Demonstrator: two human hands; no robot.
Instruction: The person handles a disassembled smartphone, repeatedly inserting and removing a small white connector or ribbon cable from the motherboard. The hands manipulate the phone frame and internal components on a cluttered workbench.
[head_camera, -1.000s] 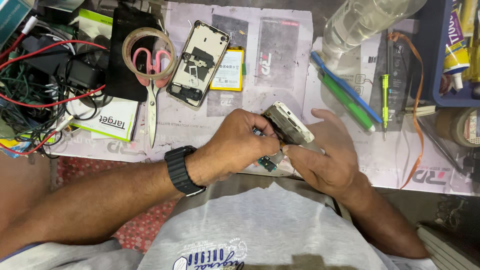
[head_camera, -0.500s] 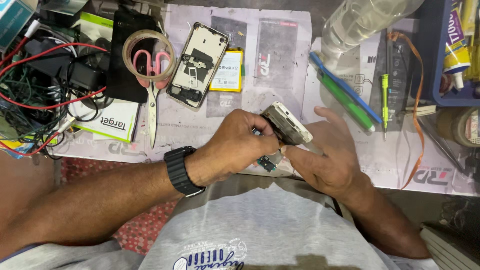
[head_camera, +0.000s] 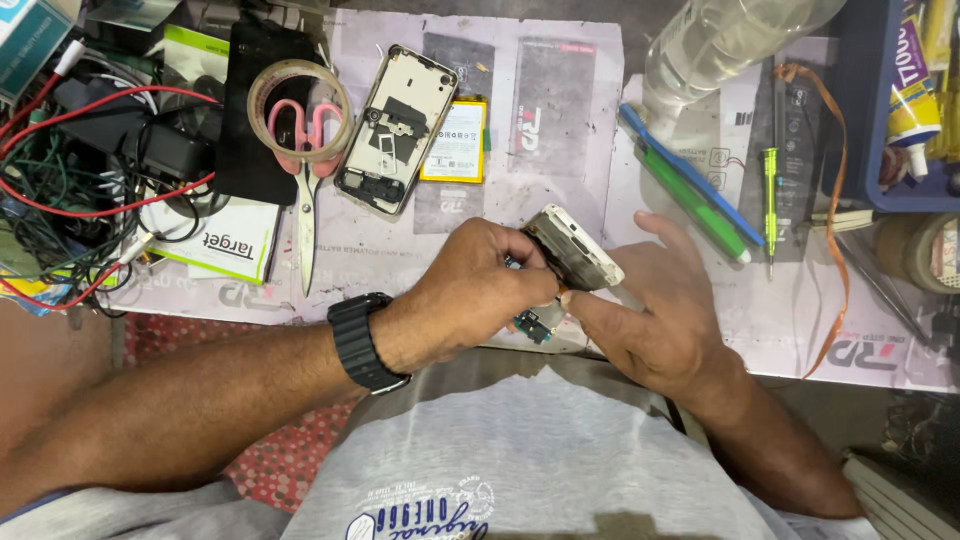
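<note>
A white phone frame (head_camera: 572, 247) is gripped between the left hand (head_camera: 468, 295) and right hand (head_camera: 655, 312), both clamped on it. An opened phone shell (head_camera: 397, 128) is seen at eleven o'clock, scissors (head_camera: 303, 170) at ten

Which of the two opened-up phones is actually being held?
The white-edged phone body, tilted up off the mat and gripped between the left hand and right hand. The other opened phone lies flat beside the scissors, untouched.

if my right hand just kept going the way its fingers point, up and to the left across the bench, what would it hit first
The right hand already touches the phone body that both hands hold, so that comes first. Beyond it, probably the yellow battery beside the opened phone frame, though height above the mat is hard to judge.
</note>
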